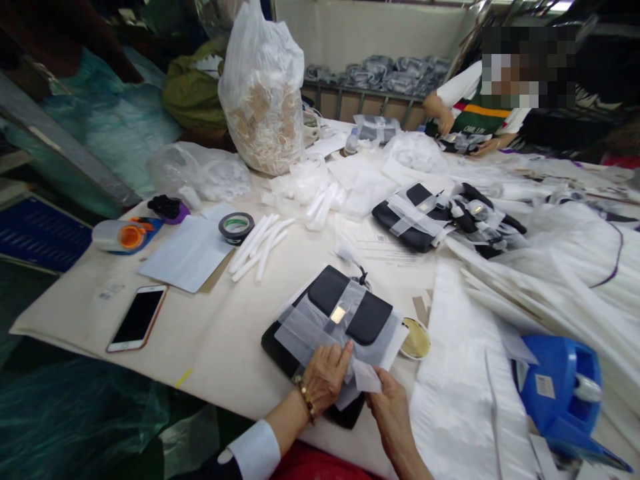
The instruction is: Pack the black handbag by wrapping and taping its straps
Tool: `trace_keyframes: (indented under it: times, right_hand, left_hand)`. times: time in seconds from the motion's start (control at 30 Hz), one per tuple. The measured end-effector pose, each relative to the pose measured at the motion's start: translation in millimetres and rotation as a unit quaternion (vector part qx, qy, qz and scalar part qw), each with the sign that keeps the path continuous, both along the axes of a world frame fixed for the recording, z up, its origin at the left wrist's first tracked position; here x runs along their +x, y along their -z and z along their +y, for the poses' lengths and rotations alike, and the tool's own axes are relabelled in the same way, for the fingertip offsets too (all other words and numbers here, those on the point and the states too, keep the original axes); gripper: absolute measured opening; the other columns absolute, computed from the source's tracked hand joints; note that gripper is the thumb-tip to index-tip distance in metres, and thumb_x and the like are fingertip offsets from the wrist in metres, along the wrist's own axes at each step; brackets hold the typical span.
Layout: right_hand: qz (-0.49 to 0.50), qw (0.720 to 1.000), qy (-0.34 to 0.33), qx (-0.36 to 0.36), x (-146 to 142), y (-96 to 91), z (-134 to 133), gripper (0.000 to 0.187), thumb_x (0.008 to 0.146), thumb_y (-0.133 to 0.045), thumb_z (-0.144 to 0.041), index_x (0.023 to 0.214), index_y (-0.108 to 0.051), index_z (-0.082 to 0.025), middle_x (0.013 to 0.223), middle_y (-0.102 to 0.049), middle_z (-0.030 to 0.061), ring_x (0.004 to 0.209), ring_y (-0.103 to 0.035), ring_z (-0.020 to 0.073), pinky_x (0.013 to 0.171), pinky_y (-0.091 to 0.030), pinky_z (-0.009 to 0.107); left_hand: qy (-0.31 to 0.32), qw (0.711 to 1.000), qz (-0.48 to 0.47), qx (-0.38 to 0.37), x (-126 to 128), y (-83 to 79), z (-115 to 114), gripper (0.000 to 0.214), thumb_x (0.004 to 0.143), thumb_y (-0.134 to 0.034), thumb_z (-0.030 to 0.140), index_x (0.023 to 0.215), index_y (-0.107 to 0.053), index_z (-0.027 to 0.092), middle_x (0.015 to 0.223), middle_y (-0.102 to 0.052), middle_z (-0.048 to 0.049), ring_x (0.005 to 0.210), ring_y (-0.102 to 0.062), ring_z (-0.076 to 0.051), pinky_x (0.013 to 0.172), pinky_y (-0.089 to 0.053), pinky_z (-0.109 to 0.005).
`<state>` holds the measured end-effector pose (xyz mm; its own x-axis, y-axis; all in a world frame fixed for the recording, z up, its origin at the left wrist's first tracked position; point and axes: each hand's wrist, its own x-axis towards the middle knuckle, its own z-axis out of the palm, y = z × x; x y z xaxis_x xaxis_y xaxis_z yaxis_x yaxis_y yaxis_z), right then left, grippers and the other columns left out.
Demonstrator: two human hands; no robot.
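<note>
A black handbag [280, 347] with a flap lies tilted on the table in front of me. White tissue paper [300, 327] covers its front, and a pale strip [353, 297] runs over the flap and its gold clasp [339, 314]. My left hand [325, 377], with a beaded bracelet at the wrist, lies on the paper near the bag's lower edge, fingers resting on it. Between thumb and fingers my right hand [389, 403] pinches the loose end of the white paper strip [367, 377] at the bag's lower right.
Left of the bag lie a phone [137, 319], black tape roll [236, 228], white tubes [260, 247] and a tape dispenser [127, 235]. Another wrapped bag [415, 217] sits farther back. A blue plastic container [560, 387] stands right. A person [493, 123] works across the table.
</note>
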<state>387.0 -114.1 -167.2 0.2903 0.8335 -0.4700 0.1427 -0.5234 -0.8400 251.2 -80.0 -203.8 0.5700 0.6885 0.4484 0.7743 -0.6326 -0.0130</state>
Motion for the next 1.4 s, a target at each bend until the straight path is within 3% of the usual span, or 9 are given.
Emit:
trace_keyframes:
  times: [0.13,0.3,0.47,0.7,0.83,1.0,1.17,1.27,1.4]
  right_hand:
    - [0.023,1.0,-0.019,-0.002,-7,1.1,7,0.022,0.06,-0.053,-0.029,0.069,-0.065,-0.012,0.044,-0.045,-0.0044,0.044,-0.035,0.01,0.041,-0.028,0.021]
    - [0.057,0.998,0.028,0.006,-12,6.7,8,0.016,0.059,-0.054,-0.027,0.054,-0.059,-0.013,0.044,-0.04,-0.0055,0.046,-0.031,0.0085,0.043,-0.025,0.021]
    - [0.037,0.997,0.062,0.012,-16,6.9,5,0.017,0.058,-0.056,-0.03,0.057,-0.059,-0.013,0.045,-0.041,-0.0057,0.047,-0.031,0.0087,0.043,-0.025,0.021]
    - [0.026,0.998,0.054,0.02,-17,7.3,3,0.017,0.06,-0.056,-0.031,0.058,-0.057,-0.014,0.046,-0.042,-0.0061,0.048,-0.033,0.0093,0.044,-0.028,0.022]
    - [0.003,0.999,0.036,0.012,-16,9.0,3,0.016,0.061,-0.054,-0.031,0.057,-0.055,-0.015,0.046,-0.043,-0.0057,0.047,-0.036,0.01,0.045,-0.03,0.022]
    - [0.024,0.997,-0.078,-0.001,2,-11.3,-2,0.022,0.061,-0.06,-0.033,0.075,-0.056,-0.016,0.056,-0.051,-0.0043,0.049,-0.043,0.011,0.044,-0.035,0.022]
    - [0.065,0.959,-0.275,0.029,38,-48.8,-14,0.036,0.068,-0.054,-0.021,0.104,-0.049,-0.018,0.09,-0.061,0.0037,0.078,-0.058,0.0152,0.072,-0.048,0.027]
    - [-0.025,0.918,-0.385,0.09,55,-58.1,-22,0.027,0.073,-0.043,-0.011,0.096,-0.054,-0.02,0.097,-0.06,0.0063,0.085,-0.059,0.0152,0.077,-0.048,0.027]
    - [-0.165,0.86,-0.46,0.144,63,-66.4,-25,0.018,0.079,-0.043,-0.013,0.08,-0.059,-0.021,0.098,-0.058,0.0056,0.07,-0.06,0.01,0.064,-0.049,0.019]
  left_hand:
    - [-0.017,1.0,-0.019,-0.003,3,-3.0,-2,0.04,0.086,-0.022,0.008,0.118,-0.044,0.002,0.073,-0.052,-0.0087,0.058,-0.048,-0.016,0.052,-0.04,-0.028]
    - [-0.019,0.999,-0.027,0.001,5,0.8,-5,0.038,0.087,-0.027,0.012,0.119,-0.044,0.001,0.076,-0.054,-0.0094,0.061,-0.049,-0.016,0.056,-0.041,-0.029]
    - [0.004,1.0,-0.009,-0.027,-3,0.2,-10,0.042,0.085,-0.027,0.008,0.125,-0.038,0.001,0.082,-0.057,-0.0114,0.064,-0.052,-0.016,0.058,-0.042,-0.029]
    - [0.101,0.993,-0.06,-0.027,-30,0.4,-19,0.042,0.085,-0.024,0.009,0.12,-0.046,0.005,0.11,-0.058,-0.0144,0.11,-0.047,-0.021,0.09,-0.04,-0.036]
    - [0.113,0.989,-0.088,-0.035,-26,10.5,-20,0.038,0.085,-0.027,0.009,0.113,-0.053,0.007,0.116,-0.056,-0.0117,0.116,-0.043,-0.022,0.094,-0.041,-0.035]
    - [0.091,0.99,-0.088,-0.063,-18,8.2,-21,0.034,0.086,-0.034,0.016,0.116,-0.051,0.012,0.118,-0.056,-0.0116,0.118,-0.043,-0.022,0.093,-0.044,-0.037]
    - [0.088,0.991,-0.064,-0.083,-20,2.7,-23,0.035,0.088,-0.035,0.021,0.118,-0.05,0.013,0.121,-0.054,-0.0106,0.119,-0.042,-0.022,0.095,-0.042,-0.037]
    - [0.083,0.992,-0.056,-0.083,-19,8.0,-26,0.037,0.087,-0.034,0.022,0.121,-0.048,0.014,0.124,-0.051,-0.01,0.122,-0.037,-0.022,0.097,-0.04,-0.038]
    - [0.084,0.991,-0.035,-0.103,-18,11.5,-29,0.045,0.086,-0.041,0.036,0.124,-0.045,0.013,0.129,-0.046,-0.0107,0.126,-0.031,-0.024,0.099,-0.038,-0.039]
